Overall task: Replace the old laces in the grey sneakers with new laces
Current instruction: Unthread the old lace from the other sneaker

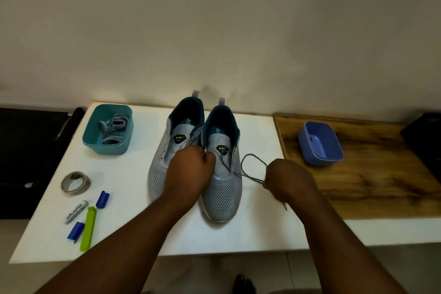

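Note:
Two grey sneakers with teal linings stand side by side on the white table [133, 229], toes toward me: the left sneaker [164, 150] and the right sneaker [223, 188]. My left hand [191, 172] lies over the gap between them and pinches something thin at the right sneaker's left eyelet row. My right hand [286, 179] sits to the right of that shoe and grips a grey lace [253, 167], which loops out from the shoe's lower right eyelet; its tip pokes out below my fist.
A teal tub [95, 141] holding grey laces sits at the back left. A tape roll [76, 182], a marker [76, 211], two blue caps and a green clip [87, 229] lie at front left. A blue tub [334, 150] rests on the wooden board [370, 186] at right.

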Demonstrator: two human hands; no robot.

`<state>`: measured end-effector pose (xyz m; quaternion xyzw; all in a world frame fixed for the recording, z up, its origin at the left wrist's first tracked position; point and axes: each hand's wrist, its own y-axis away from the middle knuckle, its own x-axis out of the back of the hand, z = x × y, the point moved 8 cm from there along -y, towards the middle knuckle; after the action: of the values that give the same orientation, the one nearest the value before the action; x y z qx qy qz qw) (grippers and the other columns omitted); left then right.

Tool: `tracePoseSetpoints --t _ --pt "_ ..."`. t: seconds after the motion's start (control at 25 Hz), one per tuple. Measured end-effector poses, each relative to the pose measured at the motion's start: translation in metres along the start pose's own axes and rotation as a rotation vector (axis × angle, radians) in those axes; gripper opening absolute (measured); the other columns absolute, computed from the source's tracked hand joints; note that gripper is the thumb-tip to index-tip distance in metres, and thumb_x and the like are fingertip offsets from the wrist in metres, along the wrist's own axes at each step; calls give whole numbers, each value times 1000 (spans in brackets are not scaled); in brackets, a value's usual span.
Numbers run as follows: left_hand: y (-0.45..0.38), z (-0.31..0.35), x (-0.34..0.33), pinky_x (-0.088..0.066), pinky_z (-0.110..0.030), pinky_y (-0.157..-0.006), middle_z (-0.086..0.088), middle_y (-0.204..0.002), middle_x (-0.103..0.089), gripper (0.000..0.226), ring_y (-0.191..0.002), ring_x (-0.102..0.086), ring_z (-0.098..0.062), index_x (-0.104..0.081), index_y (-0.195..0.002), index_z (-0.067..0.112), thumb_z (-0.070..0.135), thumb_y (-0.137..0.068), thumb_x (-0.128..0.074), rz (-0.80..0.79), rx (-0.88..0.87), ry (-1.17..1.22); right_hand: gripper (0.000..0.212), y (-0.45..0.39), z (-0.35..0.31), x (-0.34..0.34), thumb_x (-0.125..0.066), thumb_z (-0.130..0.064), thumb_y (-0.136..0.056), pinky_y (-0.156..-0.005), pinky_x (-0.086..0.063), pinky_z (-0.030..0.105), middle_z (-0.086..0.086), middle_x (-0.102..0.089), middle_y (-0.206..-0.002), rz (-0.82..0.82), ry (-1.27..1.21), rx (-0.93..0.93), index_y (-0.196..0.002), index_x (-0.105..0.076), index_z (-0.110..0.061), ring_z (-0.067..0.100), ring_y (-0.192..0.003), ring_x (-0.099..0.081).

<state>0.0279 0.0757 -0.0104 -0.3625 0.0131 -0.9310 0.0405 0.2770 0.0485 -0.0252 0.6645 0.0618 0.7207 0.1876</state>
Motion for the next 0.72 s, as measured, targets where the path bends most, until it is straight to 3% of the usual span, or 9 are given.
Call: tracePoseSetpoints --t 0.08,0.24,0.32,0.44,0.52,0.6,0.72 --pt "0 2 0 -24 -26 -48 5 -54 -44 42 -53 -42 -7 -37 -57 23 24 -95 -55 4 2 -6 23 4 3 -2 -69 -37 -90 -71 -47 30 -1 -70 -107 -33 7 -51 -109 -69 -23 21 -96 -68" --pt "2 3 -1 -24 -25 -49 6 -56 -46 42 -54 -43 -6 -38 -58 24 27 -96 -54 -4 0 -21 25 20 -61 21 -74 -47 -85 -74 -50 31 -1 -66 -96 130 -319 263 -95 -73 -24 19 -88 -64" --pt "0 2 -1 -24 -25 -49 5 -56 -46 42 -54 -43 -7 -38 -58 23 27 -96 -54 -15 5 -27 20 21 -68 21 -70 -44 -90 -70 -46 30 -1 -66 -92 119 -330 297 -91 -74 -24 20 -87 -64" --pt "-1 -2 -3 -25 -25 -49 4 -56 -47 41 -54 -44 -9 -40 -58 22 26 -96 -54 -20 25 -12 25 6 -30 0 -72 -43 -89 -79 -52 31 0 -71 -102 -151 15 160 -102 -74 -22 22 -97 -68" --pt "-1 -3 -4 -26 -25 -49 4 -56 -48 40 -54 -46 -10 -40 -59 22 26 -96 -53 -22 31 -8 37 6 -5 -12 -75 -49 -85 -88 -57 36 0 -72 -107 -312 84 48 -109 -74 -21 22 -99 -68" --pt "0 -3 -5 -26 -25 -49 3 -57 -48 40 -55 -47 -12 -40 -59 22 27 -97 -53 -30 19 -11 35 6 -12 -7 -75 -50 -85 -87 -57 36 -1 -71 -103 -241 52 56 -106 -74 -22 21 -97 -68" --pt "0 0 -3 -25 -25 -49 4 -56 -46 41 -54 -45 -9 -38 -59 23 27 -96 -53 -28 6 -10 26 12 -50 6 -74 -50 -85 -75 -54 33 -3 -69 -90 -39 -267 214 -87 -70 -24 19 -86 -66"
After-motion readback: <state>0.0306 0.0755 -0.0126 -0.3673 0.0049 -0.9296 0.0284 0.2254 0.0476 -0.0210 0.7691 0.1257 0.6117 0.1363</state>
